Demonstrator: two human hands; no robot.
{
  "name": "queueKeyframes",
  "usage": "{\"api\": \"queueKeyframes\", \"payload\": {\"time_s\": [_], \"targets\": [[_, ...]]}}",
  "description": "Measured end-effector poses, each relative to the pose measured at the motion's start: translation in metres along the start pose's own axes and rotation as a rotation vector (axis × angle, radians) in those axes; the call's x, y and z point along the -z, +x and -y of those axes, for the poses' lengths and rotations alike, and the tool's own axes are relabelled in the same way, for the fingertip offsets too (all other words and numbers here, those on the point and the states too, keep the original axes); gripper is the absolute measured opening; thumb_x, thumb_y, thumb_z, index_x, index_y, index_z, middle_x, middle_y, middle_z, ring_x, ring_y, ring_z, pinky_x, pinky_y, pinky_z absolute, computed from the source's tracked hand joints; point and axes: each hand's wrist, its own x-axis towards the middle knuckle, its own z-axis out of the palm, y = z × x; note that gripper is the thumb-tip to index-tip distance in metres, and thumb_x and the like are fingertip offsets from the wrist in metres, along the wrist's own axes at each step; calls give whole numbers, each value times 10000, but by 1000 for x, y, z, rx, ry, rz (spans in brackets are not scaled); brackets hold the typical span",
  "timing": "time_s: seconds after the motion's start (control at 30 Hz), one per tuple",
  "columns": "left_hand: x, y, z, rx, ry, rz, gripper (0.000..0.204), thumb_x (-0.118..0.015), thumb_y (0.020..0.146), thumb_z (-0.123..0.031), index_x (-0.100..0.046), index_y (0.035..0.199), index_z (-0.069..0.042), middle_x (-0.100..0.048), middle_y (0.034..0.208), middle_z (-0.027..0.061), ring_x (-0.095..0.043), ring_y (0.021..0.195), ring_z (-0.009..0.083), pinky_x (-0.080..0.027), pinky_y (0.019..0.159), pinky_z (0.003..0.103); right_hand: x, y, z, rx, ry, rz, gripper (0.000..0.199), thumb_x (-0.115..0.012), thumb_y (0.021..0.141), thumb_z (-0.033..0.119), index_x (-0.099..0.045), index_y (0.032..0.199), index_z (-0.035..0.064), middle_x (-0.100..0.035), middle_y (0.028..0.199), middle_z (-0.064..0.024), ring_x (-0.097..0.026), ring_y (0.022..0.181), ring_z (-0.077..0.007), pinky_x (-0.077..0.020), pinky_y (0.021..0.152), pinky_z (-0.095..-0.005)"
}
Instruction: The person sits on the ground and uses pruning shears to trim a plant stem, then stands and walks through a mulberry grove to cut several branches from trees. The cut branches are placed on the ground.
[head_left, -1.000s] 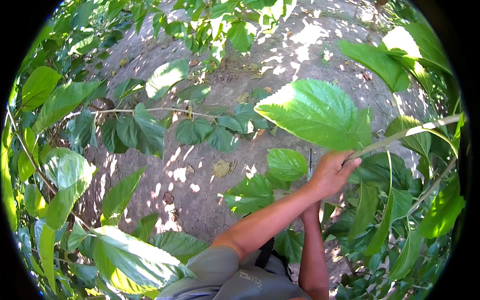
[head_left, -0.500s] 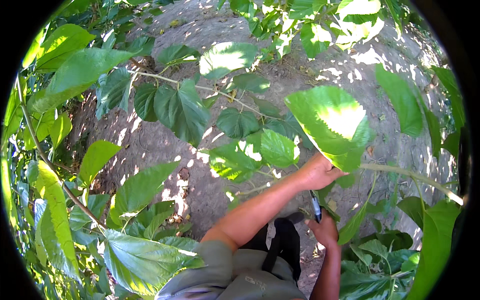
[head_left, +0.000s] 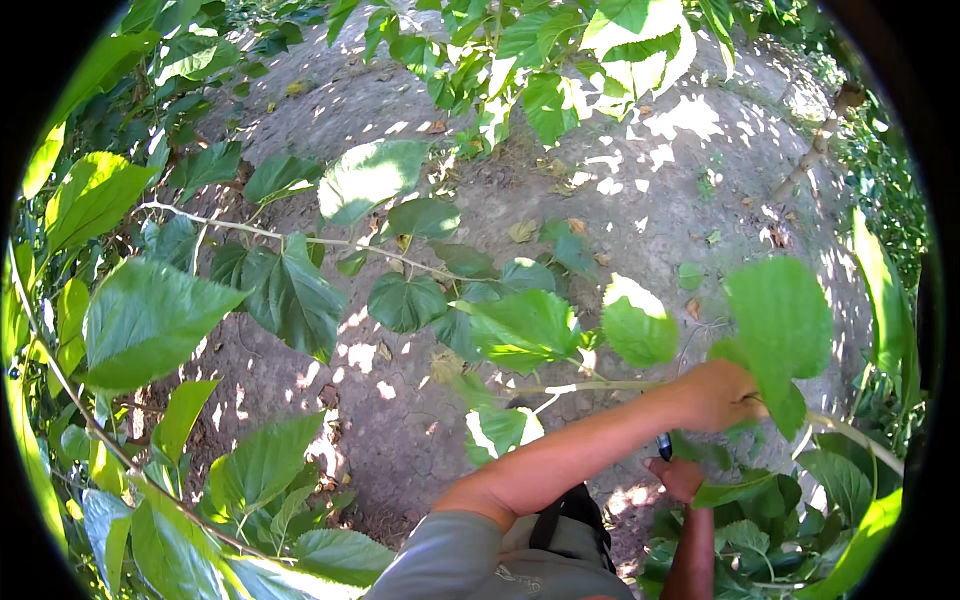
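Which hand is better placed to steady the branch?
Left, most likely: the left hand is closed around the branch. The right hand is lower in view and appears occupied with a slim dark tool.

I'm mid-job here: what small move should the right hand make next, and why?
Probably ease the right hand slightly rightward, clear of the left forearm. The slim tool in it points up toward that forearm, its upper end hidden from view, while the left hand grips the leafy branch just above.
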Motion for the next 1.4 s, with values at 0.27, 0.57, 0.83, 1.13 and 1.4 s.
{"api": "queueKeyframes", "payload": {"time_s": [0.27,0.57,0.83,1.13,1.4], "targets": [[6,132,-33,-382,164,0,306,-646,840,-372,-632,760,-76,-609,709,165,-609,638,373,-473,583,478,62,39,21,-9,235,-32,612,-711,803,258,-472,1287,-31,-637,1073,-239,-615,1017,-368,-466,889,-423],[201,197,146,6,628,253,398,-461,958,-495,-572,982,-113,-655,949,152,-656,872,347,-521,725,484,104,86,58,-221,159,-78,591,-734,773,279,-512,1230,-22,-639,896,-208,-625,808,-324,-484,738,-429],[401,63,299,626,1008,200,490,-425,966,-532,-559,1047,-68,-663,949,232,-635,893,425,-497,751,530,102,138,31,-228,162,-33,533,-750,758,341,-559,1111,-9,-643,856,-226,-637,820,-383,-479,749,-461],[438,41,320,676,1175,106,470,-462,961,-494,-597,905,-48,-656,795,240,-632,733,457,-496,647,549,111,175,-2,-344,163,-7,471,-730,770,340,-557,1004,-30,-647,919,-267,-630,925,-438,-492,797,-480],[297,121,308,574,1020,28,385,-563,929,-404,-589,847,-29,-640,782,256,-613,730,470,-472,636,552,107,185,-79,-350,285,-45,475,-724,774,362,-570,1024,-11,-644,978,-262,-621,954,-438,-486,820,-489]]}}
